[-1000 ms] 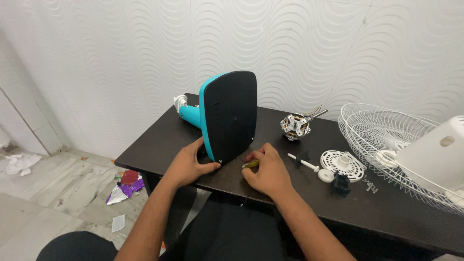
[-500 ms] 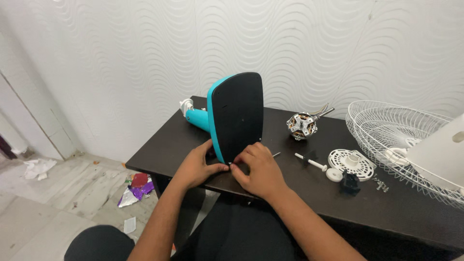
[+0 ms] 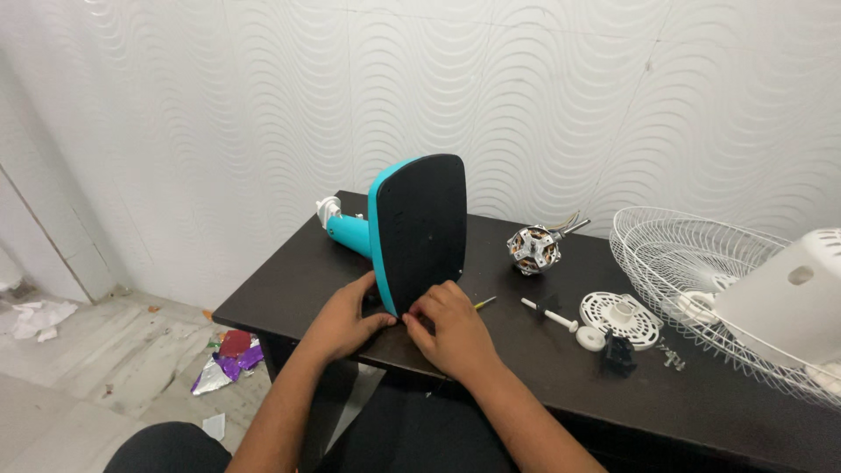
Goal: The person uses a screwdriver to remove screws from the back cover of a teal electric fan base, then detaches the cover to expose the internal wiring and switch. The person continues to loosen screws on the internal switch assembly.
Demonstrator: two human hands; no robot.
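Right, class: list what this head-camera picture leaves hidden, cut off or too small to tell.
- Lower corner of the fan base: covered by the right hand.
- Left hand fingers: partly behind the base.
- Wire guard: cut by the right edge.
- Screws: too small to count.

A teal fan base with a flat black underside stands on edge, upright, near the dark table's front edge.

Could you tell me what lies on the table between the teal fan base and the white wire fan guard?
In the head view, between the fan base and wire guard lie a motor, a white shaft and a round white plastic disc.
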